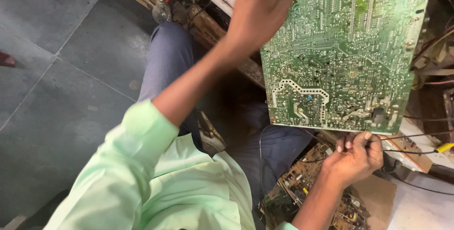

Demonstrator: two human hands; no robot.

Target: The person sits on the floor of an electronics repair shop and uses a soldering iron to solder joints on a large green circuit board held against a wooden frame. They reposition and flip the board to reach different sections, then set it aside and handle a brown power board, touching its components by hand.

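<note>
2 hands on 1 green board [345, 55].
Left hand [262, 5] grips the board's upper-left edge, tilting its solder side up above the lap; right hand [354, 156], under the lower edge, pinches thin black wires [406, 150]. This looks like inspection; steady support matters.

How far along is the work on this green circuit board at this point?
Done: the green circuit board is out and turned solder side up. In hand: the left hand props its top edge, while the right hand pinches thin black leads just under its lower edge. Left: no lead or tool touches the solder side yet.
</note>
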